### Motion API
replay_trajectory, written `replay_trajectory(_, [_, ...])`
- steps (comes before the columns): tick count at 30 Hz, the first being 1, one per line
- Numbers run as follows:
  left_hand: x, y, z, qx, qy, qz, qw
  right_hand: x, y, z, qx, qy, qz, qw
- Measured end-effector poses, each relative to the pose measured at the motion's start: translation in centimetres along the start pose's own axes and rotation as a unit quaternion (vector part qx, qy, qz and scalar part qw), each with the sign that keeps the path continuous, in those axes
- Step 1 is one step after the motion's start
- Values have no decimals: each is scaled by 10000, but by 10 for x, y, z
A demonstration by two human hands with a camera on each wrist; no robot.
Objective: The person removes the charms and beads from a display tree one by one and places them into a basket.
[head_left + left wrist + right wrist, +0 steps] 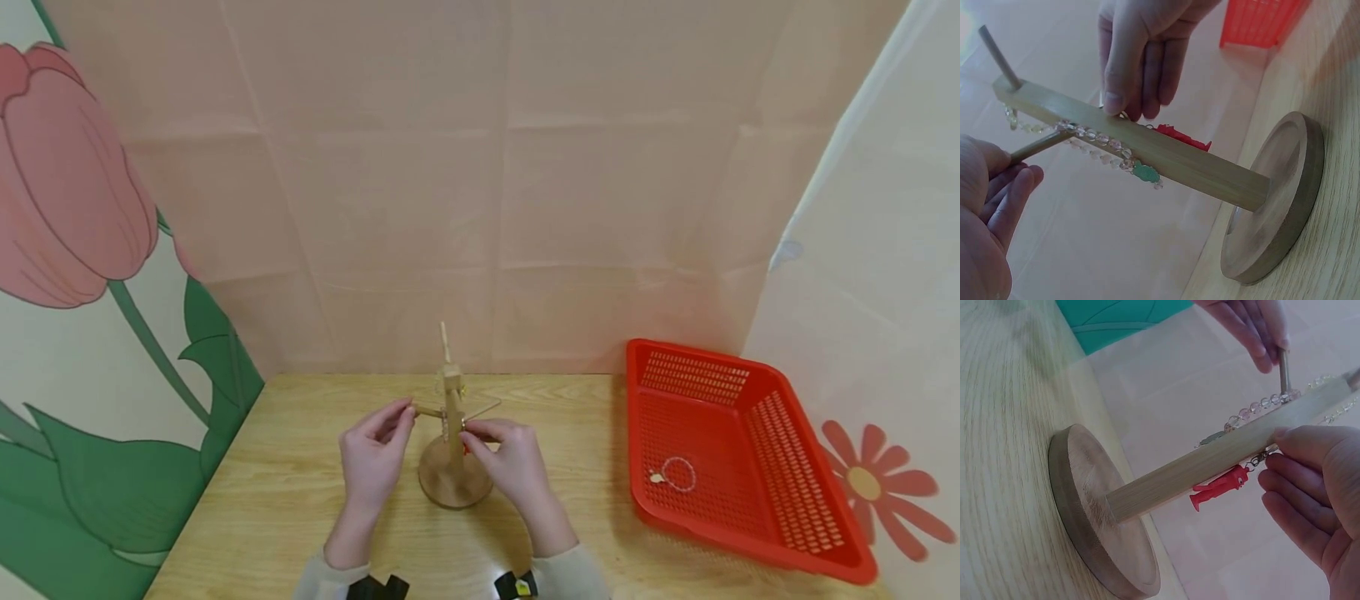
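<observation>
A wooden stand with a round base stands upright on the table, pegs sticking out of its post. My left hand pinches the end of the left peg. From that peg hangs a clear pinkish bead bracelet with a green charm. My right hand is at the post's other side, pinching the metal ring of a keychain with a red figure; its thumb lies against the post. The ring is partly hidden by the fingers. Higher up hang pale yellowish beads.
On the right of the table sits a red plastic basket with slotted walls. Inside it lies a bead bracelet with a pale charm. Behind the table hangs a pinkish cloth; flower-printed panels flank the sides.
</observation>
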State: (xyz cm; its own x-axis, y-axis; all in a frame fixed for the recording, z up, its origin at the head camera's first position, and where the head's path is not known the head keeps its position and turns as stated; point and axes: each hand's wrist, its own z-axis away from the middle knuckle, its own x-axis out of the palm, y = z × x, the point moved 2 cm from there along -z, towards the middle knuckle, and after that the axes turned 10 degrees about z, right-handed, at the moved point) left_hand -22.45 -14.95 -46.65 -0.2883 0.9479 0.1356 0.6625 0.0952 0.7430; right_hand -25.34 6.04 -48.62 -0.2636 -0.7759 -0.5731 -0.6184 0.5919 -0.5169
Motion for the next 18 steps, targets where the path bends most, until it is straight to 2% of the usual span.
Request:
replay_trajectory(7, [0, 0, 0, 7, 55, -68, 10000, 0, -1, 0, 85, -22, -38, 10000])
replay_trajectory(18, [0, -1, 0, -49, -42, 44, 10000, -1, -1, 0, 201, -57, -74, 9998])
